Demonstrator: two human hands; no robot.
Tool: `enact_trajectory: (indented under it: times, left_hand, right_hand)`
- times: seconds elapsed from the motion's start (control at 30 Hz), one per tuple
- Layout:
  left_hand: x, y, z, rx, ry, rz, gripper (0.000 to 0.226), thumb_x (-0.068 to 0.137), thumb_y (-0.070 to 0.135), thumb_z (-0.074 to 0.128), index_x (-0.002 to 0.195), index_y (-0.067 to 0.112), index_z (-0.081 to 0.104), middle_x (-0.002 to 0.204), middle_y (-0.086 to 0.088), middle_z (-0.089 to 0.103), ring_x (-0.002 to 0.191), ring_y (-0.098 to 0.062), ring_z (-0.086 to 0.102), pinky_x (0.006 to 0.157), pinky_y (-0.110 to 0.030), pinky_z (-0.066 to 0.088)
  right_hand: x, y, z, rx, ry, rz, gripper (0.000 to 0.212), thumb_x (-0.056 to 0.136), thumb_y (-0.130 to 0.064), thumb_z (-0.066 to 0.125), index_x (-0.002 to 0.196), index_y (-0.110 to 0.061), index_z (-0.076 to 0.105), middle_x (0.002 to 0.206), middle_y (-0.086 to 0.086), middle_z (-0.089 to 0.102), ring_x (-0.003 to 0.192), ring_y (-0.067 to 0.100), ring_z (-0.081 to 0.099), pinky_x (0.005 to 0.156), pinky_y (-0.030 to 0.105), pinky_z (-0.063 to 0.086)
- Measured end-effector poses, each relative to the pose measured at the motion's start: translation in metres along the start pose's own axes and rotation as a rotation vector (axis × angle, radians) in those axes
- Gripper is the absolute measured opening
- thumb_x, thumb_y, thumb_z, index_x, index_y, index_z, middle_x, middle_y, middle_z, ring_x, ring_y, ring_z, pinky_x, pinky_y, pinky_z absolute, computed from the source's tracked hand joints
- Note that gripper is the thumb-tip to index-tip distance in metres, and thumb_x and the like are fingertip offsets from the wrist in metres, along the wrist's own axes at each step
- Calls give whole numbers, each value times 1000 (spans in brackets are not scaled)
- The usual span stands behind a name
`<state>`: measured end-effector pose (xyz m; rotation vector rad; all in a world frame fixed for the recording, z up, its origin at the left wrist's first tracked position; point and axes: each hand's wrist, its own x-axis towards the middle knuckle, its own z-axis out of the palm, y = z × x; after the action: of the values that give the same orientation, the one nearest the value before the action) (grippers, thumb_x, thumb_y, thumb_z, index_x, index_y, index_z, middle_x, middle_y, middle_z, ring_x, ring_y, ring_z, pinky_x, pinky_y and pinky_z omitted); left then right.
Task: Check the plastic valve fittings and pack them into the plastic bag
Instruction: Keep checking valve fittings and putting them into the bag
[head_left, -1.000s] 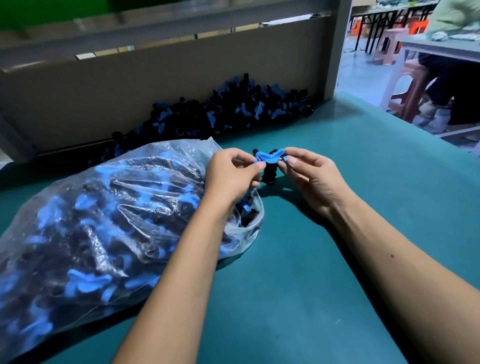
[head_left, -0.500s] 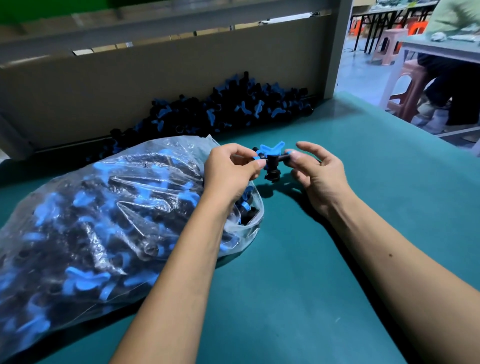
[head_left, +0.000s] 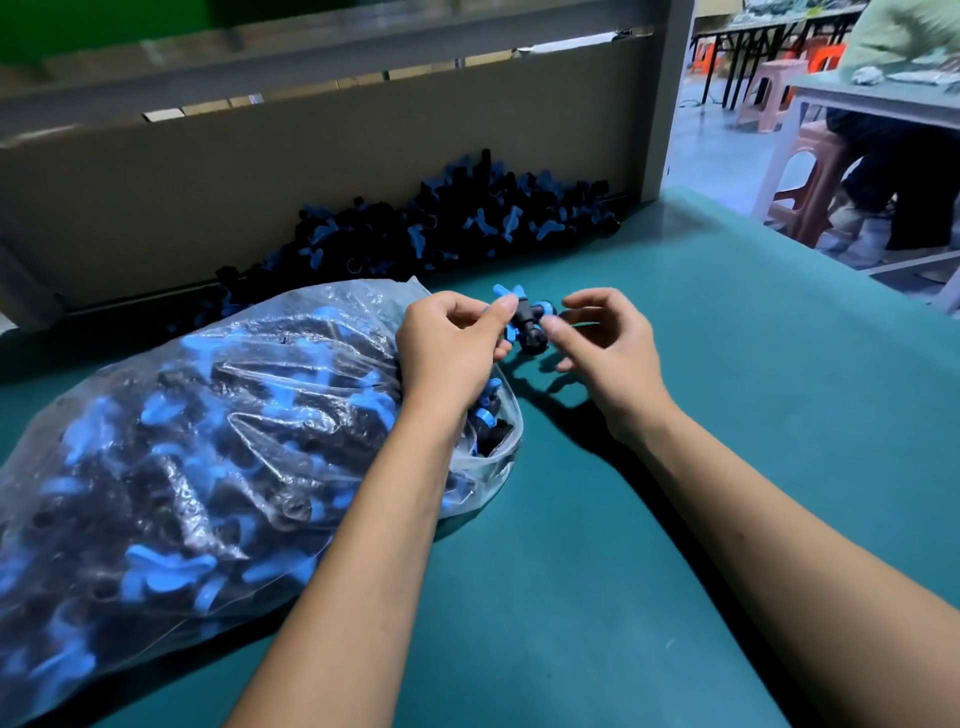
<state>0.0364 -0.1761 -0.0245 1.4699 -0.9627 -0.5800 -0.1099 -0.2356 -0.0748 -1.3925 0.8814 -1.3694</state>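
Open teal tabletop (head_left: 701, 415) lies right; the full plastic bag (head_left: 208, 441) blocks left, loose fittings (head_left: 441, 223) crowd the back wall.

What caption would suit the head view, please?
Both hands hold a valve fitting beside the filled plastic bag.

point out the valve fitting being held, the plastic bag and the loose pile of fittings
valve fitting (head_left: 525, 323): head view, on its black body between the hands
plastic bag (head_left: 291, 332): head view, on its clear upper wall
loose pile of fittings (head_left: 467, 223): head view, mid-heap
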Motion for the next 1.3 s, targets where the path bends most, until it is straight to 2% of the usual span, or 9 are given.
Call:
enact_trajectory:
  times: [0.17,0.33,0.43,0.67,0.83,0.97,1.07,1.13,1.3]
  left_hand:
    - [-2,5,2,59,-66,36,27,85,34,82,82,10,72,69,-4,74,66,-20,73,79,-49,62]
    - [-3,16,-7,828,-61,417,55,65,55,90,104,29,62,111,5,53,112,-18,43,91,-30,41]
    - [-5,19,-12,1008,-74,380,68,69,18,89,126,33,54,129,-4,37,126,-26,30,101,-38,42]
    - [5,32,-28,539,94,295,29,80,0,55,93,22,68,81,2,65,67,-14,55,52,-19,37]
    - [-2,56,-25,-100,-31,286,31,78,-13,55,92,10,70,82,-6,71,72,-10,60,69,-23,48]
    - [-11,67,-21,-112,-95,456,39,73,-18,50,99,5,69,88,-7,72,82,-13,64,72,-26,49]
    - [-16,64,-18,-29,-144,507,36,73,-16,52,97,4,70,89,-6,71,86,-12,66,73,-24,49]
    - [-17,61,-17,-17,-131,492,34,75,-17,53,95,4,71,88,-6,72,82,-12,66,72,-22,48]
    - [-12,47,-8,-38,-40,443,27,76,-13,55,87,5,71,79,-1,72,79,-16,69,75,-30,56]
  right_hand:
    - [-2,4,7,-196,-97,-137,30,78,-15,87,99,-14,66,89,2,73,82,26,70,73,38,58]
    - [5,-2,0,355,-37,218,15,101,-14,59,94,-3,67,80,15,74,58,18,67,53,22,53]
    - [8,-4,-6,430,-30,328,20,104,-19,53,94,-5,63,81,18,73,54,15,63,49,19,49]
    - [1,-3,3,165,-139,160,8,93,-10,70,101,-10,71,86,11,75,62,16,62,55,23,49]
    - [-21,-22,33,-108,-302,-106,17,82,2,79,96,-7,76,91,9,76,77,16,63,75,35,54]
    - [-43,-41,69,-64,-434,-262,19,82,-4,66,72,-19,61,66,-10,60,67,1,50,54,30,45]
    - [-45,-38,81,-323,-546,-280,33,83,10,65,115,2,64,104,9,70,95,7,50,76,5,46]
    - [-41,-34,75,-436,-583,-242,42,84,19,62,125,16,56,97,-11,61,94,6,47,75,-6,36]
    - [-38,-45,62,-63,-502,-40,13,78,21,61,90,16,64,67,1,55,75,15,52,60,16,45]
